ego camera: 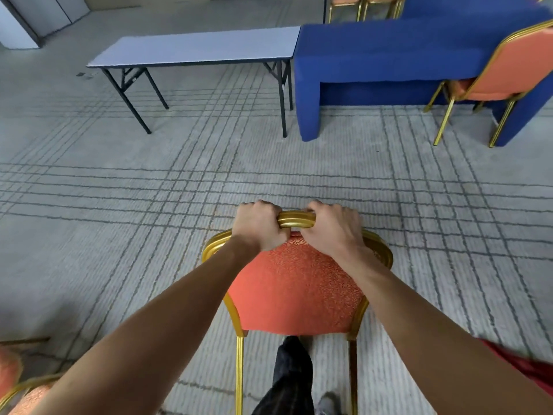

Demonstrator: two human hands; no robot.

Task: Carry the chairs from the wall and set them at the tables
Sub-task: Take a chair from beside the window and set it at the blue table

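Observation:
An orange padded chair [294, 289] with a gold metal frame is right in front of me, its back facing me. My left hand [259, 224] and my right hand [333, 227] both grip the gold top rail of the backrest, side by side, fingers curled over it. The seat and front legs are hidden behind the backrest. Ahead stand a bare grey folding table [197, 47] with black legs and, to its right, a table draped in blue cloth [389, 55].
Another orange and gold chair [508, 70] is tucked at the blue table on the right. More such chairs stand at the far top [363, 4] and at the bottom left edge [18, 384]. Grey lined carpet [149, 190] lies between me and the tables.

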